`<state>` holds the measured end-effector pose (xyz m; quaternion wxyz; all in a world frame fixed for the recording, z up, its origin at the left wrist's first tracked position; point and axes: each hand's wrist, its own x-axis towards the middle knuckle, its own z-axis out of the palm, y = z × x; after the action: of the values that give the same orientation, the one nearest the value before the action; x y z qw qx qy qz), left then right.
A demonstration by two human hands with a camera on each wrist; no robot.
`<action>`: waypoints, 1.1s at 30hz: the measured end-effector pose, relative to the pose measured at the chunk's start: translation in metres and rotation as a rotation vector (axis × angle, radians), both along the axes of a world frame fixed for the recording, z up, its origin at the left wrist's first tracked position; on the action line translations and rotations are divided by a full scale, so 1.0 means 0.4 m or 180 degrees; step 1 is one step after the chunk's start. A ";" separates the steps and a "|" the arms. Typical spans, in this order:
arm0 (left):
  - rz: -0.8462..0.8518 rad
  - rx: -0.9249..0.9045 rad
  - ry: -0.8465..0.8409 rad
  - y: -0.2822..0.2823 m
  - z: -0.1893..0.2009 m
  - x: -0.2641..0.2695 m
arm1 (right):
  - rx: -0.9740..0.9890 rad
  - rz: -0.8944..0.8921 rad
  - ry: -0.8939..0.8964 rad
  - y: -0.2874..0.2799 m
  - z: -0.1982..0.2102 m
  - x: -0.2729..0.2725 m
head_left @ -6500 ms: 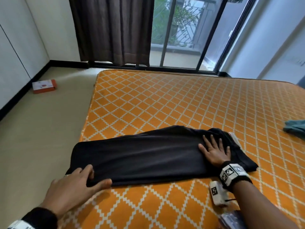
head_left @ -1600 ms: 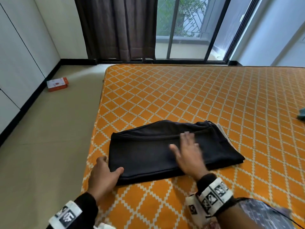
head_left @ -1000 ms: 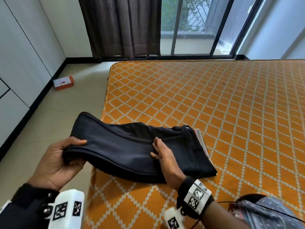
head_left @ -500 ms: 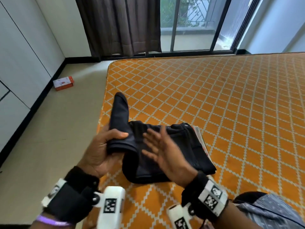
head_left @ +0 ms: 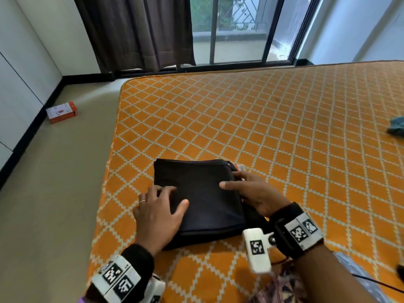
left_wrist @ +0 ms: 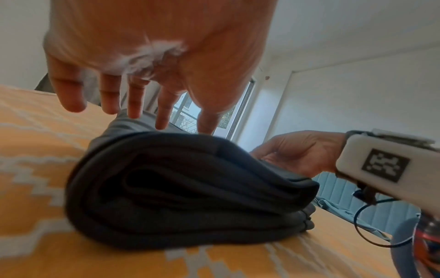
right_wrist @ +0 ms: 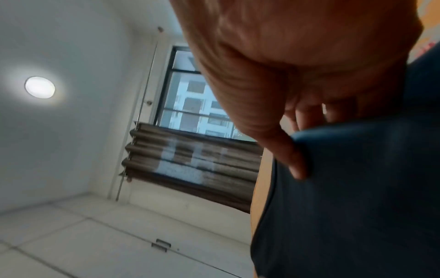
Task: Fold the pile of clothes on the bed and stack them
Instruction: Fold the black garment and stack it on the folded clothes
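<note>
The right hand (right_wrist: pixel 297 62) fills the top of the frame, its thumb (right_wrist: pixel 289 158) pressed onto the folded dark garment (right_wrist: pixel 357 206) at lower right while the fingers curl behind its edge. Beyond them appear a brown curtain (right_wrist: pixel 190 161), a window (right_wrist: pixel 190 105), a round ceiling light (right_wrist: pixel 40 87) and white panels (right_wrist: pixel 95 235).

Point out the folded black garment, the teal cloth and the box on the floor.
black garment (head_left: pixel 203 193), head view, top panel.
teal cloth (head_left: pixel 396 129), head view, visible bunched part.
box (head_left: pixel 61 109), head view, top face.
</note>
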<state>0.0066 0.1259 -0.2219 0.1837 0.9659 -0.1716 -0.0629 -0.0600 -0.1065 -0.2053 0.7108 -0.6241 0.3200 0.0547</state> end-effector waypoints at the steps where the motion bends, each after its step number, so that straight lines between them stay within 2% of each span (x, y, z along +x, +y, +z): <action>1: -0.0002 0.0148 0.0061 0.008 -0.003 0.000 | -0.0149 -0.0099 -0.0032 0.012 -0.007 0.006; 4: -0.0327 0.0305 0.0240 0.020 -0.010 -0.009 | -0.0743 -0.0477 -0.0273 0.015 -0.012 0.006; 7: -0.0749 0.0401 0.0279 0.018 -0.028 -0.023 | -0.1021 -0.0722 -0.0523 -0.042 0.014 -0.014; 8: -0.0883 0.0500 0.0308 0.015 -0.032 -0.028 | -0.1089 -0.0690 -0.0448 -0.063 0.015 -0.024; 10: -0.1039 0.0685 0.0393 0.011 -0.038 -0.038 | -0.1300 -0.0304 0.0066 -0.094 -0.013 -0.037; 12: -0.1042 0.0752 0.0572 0.007 -0.043 -0.043 | -0.1550 0.0049 0.0573 -0.106 -0.046 -0.038; 13: -0.0988 0.0708 0.0671 0.004 -0.042 -0.046 | -0.1618 0.0025 0.0674 -0.106 -0.054 -0.036; 15: -0.0733 0.0270 0.0654 -0.001 -0.035 -0.050 | -0.1678 -0.0170 0.0696 -0.105 -0.058 -0.033; 18: 0.0147 -0.0970 0.0891 -0.005 -0.033 -0.025 | -0.2192 -0.0082 0.0963 -0.098 -0.073 -0.055; 19: 0.0488 -0.1239 0.1240 -0.003 -0.039 -0.011 | -0.2234 0.0016 0.1058 -0.095 -0.078 -0.066; 22: 0.1210 -0.1966 0.2466 0.000 -0.056 0.016 | -0.1720 0.0148 0.1172 -0.087 -0.093 -0.082; 26: 0.1405 -0.2678 0.3775 -0.016 0.017 -0.010 | -0.2042 0.0131 0.1224 -0.071 -0.074 -0.085; 28: 0.1415 -0.3100 0.4105 -0.027 0.059 -0.042 | -0.2659 -0.0268 0.1124 -0.055 -0.038 -0.103; 30: 0.1472 -0.3377 0.4094 -0.032 0.073 -0.062 | -0.2951 -0.0981 0.0607 -0.016 0.012 -0.134; 32: 0.1520 -0.3504 0.3961 -0.024 0.078 -0.077 | -0.2429 -0.1574 -0.0007 0.057 0.064 -0.185; 33: 0.1515 -0.3523 0.3896 -0.024 0.075 -0.080 | -0.1905 -0.1782 -0.0180 0.103 0.076 -0.207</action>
<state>-0.0254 0.1163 -0.1917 0.6970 0.5436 0.1590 -0.4399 -0.1428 -0.0653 -0.1748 0.4938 -0.6933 0.4595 -0.2535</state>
